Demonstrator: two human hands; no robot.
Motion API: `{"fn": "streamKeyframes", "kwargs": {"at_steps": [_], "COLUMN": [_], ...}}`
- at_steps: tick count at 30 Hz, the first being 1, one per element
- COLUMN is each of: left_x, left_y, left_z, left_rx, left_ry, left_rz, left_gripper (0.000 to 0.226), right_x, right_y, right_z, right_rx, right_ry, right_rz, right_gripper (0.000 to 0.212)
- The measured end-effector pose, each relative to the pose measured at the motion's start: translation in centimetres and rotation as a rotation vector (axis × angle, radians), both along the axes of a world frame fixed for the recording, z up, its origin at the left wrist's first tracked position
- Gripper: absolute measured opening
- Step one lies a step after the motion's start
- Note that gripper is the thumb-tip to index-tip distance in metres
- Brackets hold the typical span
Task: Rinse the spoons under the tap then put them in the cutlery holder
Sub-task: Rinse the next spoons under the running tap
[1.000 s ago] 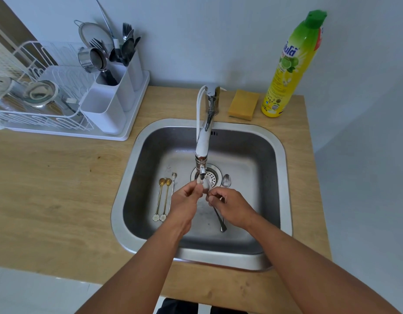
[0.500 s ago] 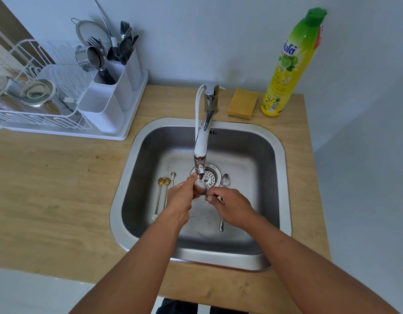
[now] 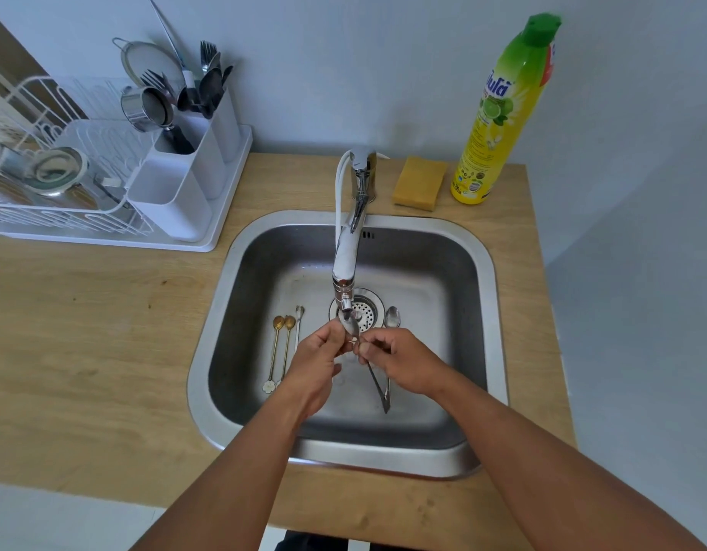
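A silver spoon (image 3: 351,327) is held under the tap spout (image 3: 345,272), its bowl just below the nozzle. My right hand (image 3: 399,361) grips its handle, which slants down to the right. My left hand (image 3: 318,357) pinches the spoon's bowl from the left. In the steel sink (image 3: 491,312) lie two gold spoons (image 3: 282,351) and a thin silver spoon (image 3: 299,324) on the left, and another silver spoon (image 3: 391,318) right of the drain. The white cutlery holder (image 3: 196,153) stands in the dish rack at the back left, holding forks and spoons.
A white dish rack (image 3: 57,192) with metal bowls fills the counter's back left. A yellow sponge (image 3: 419,182) and a tall green-yellow dish soap bottle (image 3: 499,109) stand behind the sink. The wooden counter (image 3: 85,332) stretches left of the sink.
Both hands stay under the spout with the spoon. The left fingers have shifted on the bowl, and the handle now slants lower right again.
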State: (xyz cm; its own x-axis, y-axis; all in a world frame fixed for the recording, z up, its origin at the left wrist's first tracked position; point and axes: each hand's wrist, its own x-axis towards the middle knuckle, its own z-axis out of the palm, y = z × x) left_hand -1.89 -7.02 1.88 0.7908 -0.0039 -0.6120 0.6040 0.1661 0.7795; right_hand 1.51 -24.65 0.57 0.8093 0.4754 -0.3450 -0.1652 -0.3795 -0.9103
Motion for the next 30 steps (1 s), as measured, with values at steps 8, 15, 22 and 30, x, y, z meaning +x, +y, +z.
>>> {"fn": "streamKeyframes", "kwargs": {"at_steps": [8, 15, 22, 30], "left_x": [-0.2, 1.6, 1.4, 1.2], "left_y": [-1.5, -1.3, 0.7, 3.5], "left_z": [0.2, 0.7, 0.8, 0.1], "left_rx": [0.074, 0.159, 0.115, -0.143], "left_ry": [-0.042, 0.187, 0.173, 0.034], "left_rz": [0.082, 0.261, 0.086, -0.097], "left_gripper": [0.02, 0.039, 0.032, 0.05], "right_x": [0.2, -0.2, 0.3, -0.1], "right_y": [0.0, 0.0, -0.3, -0.4], "right_z": [-0.6, -0.5, -0.5, 0.0], "right_rx": [-0.007, -0.089, -0.059, 0.147], "right_ry": [0.003, -0.032, -0.004, 0.193], "right_rz": [-0.032, 0.011, -0.049, -0.02], "right_gripper": [0.02, 0.022, 0.025, 0.021]}}
